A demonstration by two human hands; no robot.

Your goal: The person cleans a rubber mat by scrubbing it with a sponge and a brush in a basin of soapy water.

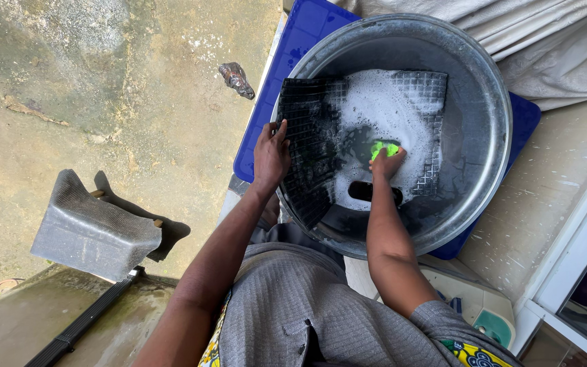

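Within a wide round metal basin, dull grey with a rolled rim: one black rubber floor mat, moulded in a grid of small squares, roughly rectangular, about half covered in white soap foam. Its long axis runs from the near rim of the basin toward the far rim; the left portion tilts up against the basin wall, the foamed right portion lies lower. Dark water shows in the basin bottom.

Left hand: grip closed over the mat's raised left edge, fingers curled round it.

Right hand: grip pressed together on a bright green sponge, held against the foamy mat surface.

Beneath the basin: blue plastic board, flat. Left, on rough stained concrete floor: grey textured mat, propped up and casting a shadow.
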